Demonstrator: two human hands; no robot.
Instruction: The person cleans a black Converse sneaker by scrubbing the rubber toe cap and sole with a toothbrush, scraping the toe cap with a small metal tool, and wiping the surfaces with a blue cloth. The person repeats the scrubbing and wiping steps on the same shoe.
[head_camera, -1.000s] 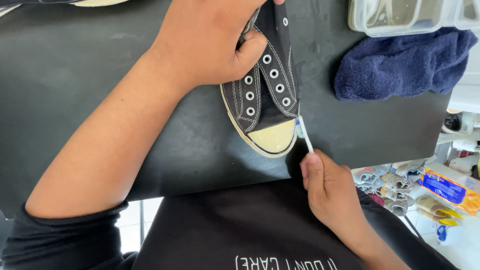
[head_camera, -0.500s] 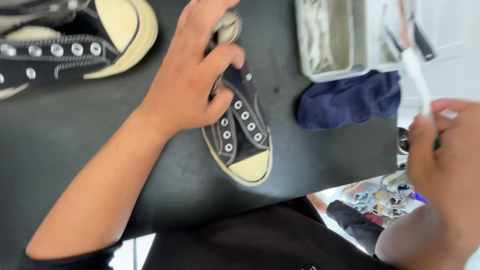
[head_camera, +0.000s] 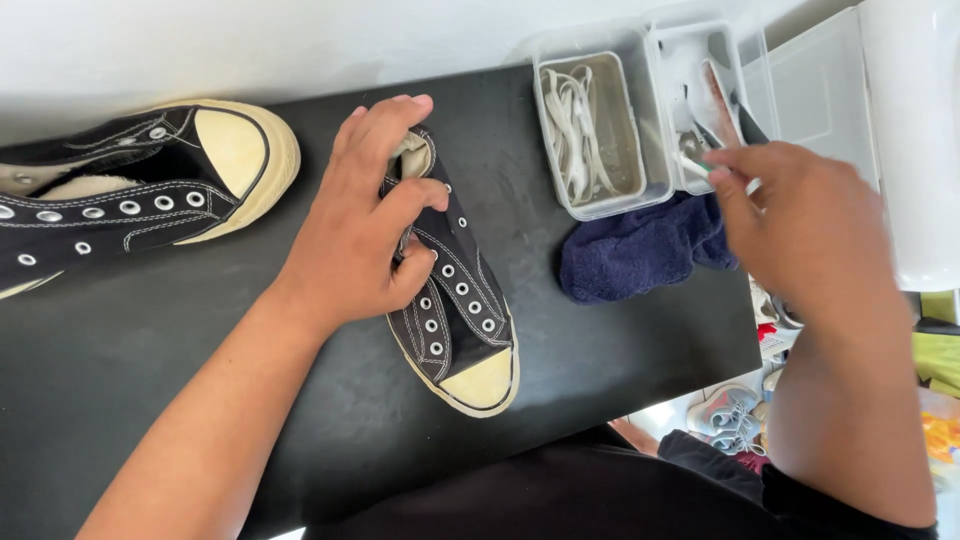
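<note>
head view: my left hand (head_camera: 365, 225) still grips the black sneaker (head_camera: 450, 300), my right hand (head_camera: 800, 225) has carried the toothbrush (head_camera: 700, 160), pinched, to the clear tub (head_camera: 700, 100).

Looks like a home shoe-cleaning setup: black table (head_camera: 200, 340), tubs (head_camera: 590, 130) of laces beyond the right hand (head_camera: 800, 225), sneakers piled on the floor (head_camera: 735, 420).

sneaker (head_camera: 455, 300): black canvas, rubber toe | towel (head_camera: 640, 250): fluffy cloth | table (head_camera: 150, 350): matt black
</note>
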